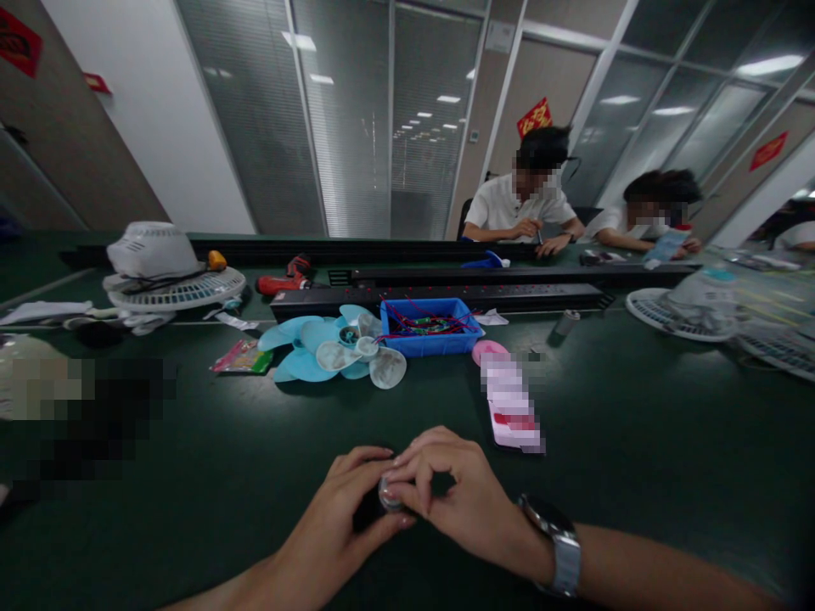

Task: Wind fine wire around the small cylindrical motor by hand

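The left hand (347, 509) cupped a small round metal part (389, 495) low over the dark green table (637, 441), fingers curled about it. The right hand (455, 492) pinched its rim from above, thumb and forefinger closed on it. It looked light, rigid and likely slick, best gripped by the edge. No writing on it could be read; the red wall signs (535, 117) were too blurred.

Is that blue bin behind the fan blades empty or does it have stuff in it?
Not empty: the blue bin holds tangled red and coloured wires, some reaching over its rim.
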A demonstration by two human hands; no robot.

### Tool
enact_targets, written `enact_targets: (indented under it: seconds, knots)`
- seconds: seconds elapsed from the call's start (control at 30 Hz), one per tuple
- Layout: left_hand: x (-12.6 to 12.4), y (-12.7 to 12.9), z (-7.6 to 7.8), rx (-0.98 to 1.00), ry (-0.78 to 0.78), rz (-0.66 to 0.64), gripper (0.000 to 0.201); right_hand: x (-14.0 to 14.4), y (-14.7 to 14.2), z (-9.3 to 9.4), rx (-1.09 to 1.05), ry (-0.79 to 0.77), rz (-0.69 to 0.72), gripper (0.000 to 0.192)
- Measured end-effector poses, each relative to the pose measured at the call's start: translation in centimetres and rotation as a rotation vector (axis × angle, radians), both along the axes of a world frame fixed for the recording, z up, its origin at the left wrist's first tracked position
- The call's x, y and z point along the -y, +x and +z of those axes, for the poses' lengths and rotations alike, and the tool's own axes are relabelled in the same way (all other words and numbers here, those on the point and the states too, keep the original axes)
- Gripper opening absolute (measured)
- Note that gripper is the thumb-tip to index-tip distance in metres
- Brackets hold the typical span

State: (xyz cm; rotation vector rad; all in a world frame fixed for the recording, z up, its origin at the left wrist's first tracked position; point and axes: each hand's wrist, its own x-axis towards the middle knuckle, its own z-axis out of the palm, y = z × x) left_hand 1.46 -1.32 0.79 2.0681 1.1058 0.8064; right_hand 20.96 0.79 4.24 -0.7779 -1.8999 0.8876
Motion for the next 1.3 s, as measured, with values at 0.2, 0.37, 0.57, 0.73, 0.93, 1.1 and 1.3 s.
enact_targets:
  seconds: [0.2, 0.37, 0.57, 0.73, 0.93, 1.1, 1.3]
  knots:
    - [-0.1, 0.0, 0.0, -0.004, 0.005, 0.003, 0.03, 0.2, -0.1, 0.4, -0.03, 0.058, 0.078, 0.033]
    - [-0.1, 0.1, 0.3, -0.005, -0.017, 0.004, 0.036, -0.9, 0.6, 0.3, -0.115, -0.074, -0.007, 0.028]
    - [0.0, 0.0, 0.4, -0.046, -0.049, 0.025, 0.036, -3.7, 2.9, -1.7, -0.019, -0.181, -0.22, 0.028]
    - [0.0, 0.1, 0.3, -0.065, -0.021, 0.066, 0.034, -4.2, 3.8, -3.4, 0.144, -0.194, -0.162, 0.023]
    - [0.0, 0.0, 0.2, -0.052, 0.017, 0.107, 0.033, -3.6, 3.6, -2.7, 0.194, -0.163, -0.169, 0.021]
    - [0.0, 0.0, 0.1, -0.045, 0.038, 0.111, 0.032, -3.6, 3.6, -2.8, 0.213, -0.158, -0.184, 0.027]
    - [0.0, 0.1, 0.2, -0.045, 0.02, 0.095, 0.032, -3.9, 3.6, -3.1, 0.155, -0.16, -0.194, 0.03]
